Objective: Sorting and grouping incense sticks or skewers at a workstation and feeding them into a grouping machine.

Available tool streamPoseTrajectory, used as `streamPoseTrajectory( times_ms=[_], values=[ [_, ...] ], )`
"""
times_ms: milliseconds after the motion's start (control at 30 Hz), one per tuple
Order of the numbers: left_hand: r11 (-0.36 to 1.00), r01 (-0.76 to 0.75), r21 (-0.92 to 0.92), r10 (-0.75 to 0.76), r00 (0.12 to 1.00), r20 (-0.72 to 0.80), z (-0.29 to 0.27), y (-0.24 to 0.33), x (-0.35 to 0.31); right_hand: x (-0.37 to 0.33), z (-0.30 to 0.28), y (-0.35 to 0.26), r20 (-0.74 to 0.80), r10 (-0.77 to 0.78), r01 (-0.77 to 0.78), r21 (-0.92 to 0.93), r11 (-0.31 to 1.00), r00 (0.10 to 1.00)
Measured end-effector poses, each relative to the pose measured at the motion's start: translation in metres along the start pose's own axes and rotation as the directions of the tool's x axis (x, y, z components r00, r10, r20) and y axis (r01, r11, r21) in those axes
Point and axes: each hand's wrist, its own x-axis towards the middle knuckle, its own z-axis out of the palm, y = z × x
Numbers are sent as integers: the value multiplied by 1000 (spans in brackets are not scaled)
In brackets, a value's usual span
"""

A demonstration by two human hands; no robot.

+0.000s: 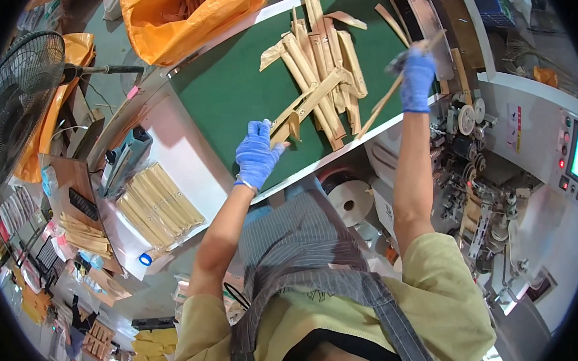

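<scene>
My left hand [257, 154], in a blue glove, is closed on the near end of a narrow brown paper packet [323, 92], which slants across a loose pile. Under it, several more slim brown paper packets [317, 46] lie crosswise and overlapping on a green conveyor belt [214, 86]. My right hand [417, 80], also gloved in blue, is raised over the belt's right end. Its fingers are closed round a long thin brown paper strip [380, 107], which sticks out on both sides of the hand. The fingertips there are smeared by motion.
At the right stands a machine with rollers [467, 120] and a lit control panel [575, 153]. An orange sack [187, 28] is beyond the belt. To the left are a white side table [174, 138] with stacked packets [158, 205] and a black fan [20, 111].
</scene>
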Motion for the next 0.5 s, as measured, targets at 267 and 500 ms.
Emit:
streamPoseTrajectory(
  times_ms=[267,500],
  values=[
    [971,-120,-205,128,992,24,15,-23,9,-45,2,81,304,472,-336,-405,850,828],
    [794,26,-607,131,968,214,-52,10,-12,-23,17,27,617,415,-251,-338,907,669]
  ],
)
